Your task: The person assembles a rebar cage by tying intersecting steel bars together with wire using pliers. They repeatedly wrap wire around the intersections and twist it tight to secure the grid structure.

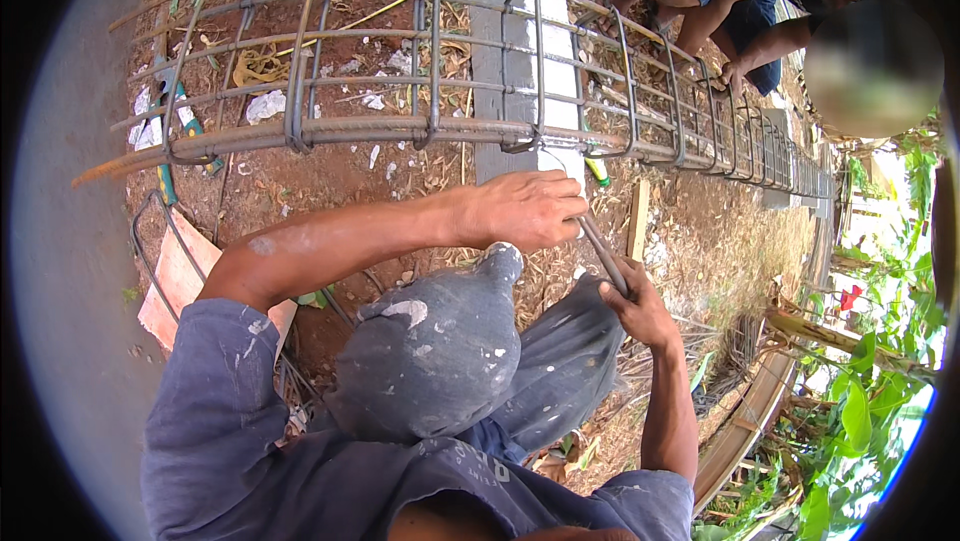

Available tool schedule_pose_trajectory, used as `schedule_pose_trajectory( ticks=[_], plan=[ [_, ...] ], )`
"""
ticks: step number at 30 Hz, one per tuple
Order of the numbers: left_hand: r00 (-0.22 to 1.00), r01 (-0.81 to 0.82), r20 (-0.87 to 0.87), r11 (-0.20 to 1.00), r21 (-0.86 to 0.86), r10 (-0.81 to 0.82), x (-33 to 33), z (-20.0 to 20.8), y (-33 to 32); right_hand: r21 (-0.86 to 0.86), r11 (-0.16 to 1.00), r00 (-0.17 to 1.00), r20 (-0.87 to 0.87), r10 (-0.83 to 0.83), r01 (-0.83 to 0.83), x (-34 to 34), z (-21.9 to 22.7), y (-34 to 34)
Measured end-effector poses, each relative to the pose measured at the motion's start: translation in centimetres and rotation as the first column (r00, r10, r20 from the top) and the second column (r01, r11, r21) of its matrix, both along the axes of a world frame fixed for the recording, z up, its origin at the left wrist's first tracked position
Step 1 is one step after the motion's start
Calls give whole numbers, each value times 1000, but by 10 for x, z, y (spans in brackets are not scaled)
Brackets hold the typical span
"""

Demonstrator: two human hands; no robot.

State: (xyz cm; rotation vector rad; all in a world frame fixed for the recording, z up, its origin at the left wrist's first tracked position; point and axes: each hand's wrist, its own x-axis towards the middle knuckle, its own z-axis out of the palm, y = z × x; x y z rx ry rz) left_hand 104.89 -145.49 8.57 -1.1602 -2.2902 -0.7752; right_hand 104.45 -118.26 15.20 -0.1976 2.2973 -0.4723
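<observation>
A long cage of steel rebar (380, 128) with square stirrups runs across in front of me. My left hand (535, 209) is closed just below its near bars, over the pale concrete beam (492, 163). Whatever its fingers pinch is hidden. My right hand (640, 306) lies lower and to the right, wrapped round a dark metal tool with two long handles (603, 253). The tool slants up towards my left fingers, and its far end is hidden there. My knees (430, 351), in grey trousers with white spots, are bent beneath my hands.
Teal-and-yellow-handled tools (190, 121) lie on the soil at left, near a pinkish board (165, 306). A green-yellow object (597, 171) and a wood strip (638, 219) lie near my hands. Another person's hand (735, 76) is at the cage, upper right. Plants (860, 411) grow at right.
</observation>
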Motion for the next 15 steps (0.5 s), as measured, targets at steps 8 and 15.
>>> schedule_pose_trajectory(
  ticks=[8, 15],
  plan=[
    [993, -76, -66, 947, 312, 102, 8, 5, -4, -424, 862, 880, 471, -51, 277, -56, 31, 5],
    [987, -98, -90, 936, 339, 136, 16, -8, 7, -430, 771, 728, 683, -63, 470, -84, 49, 2]
  ],
)
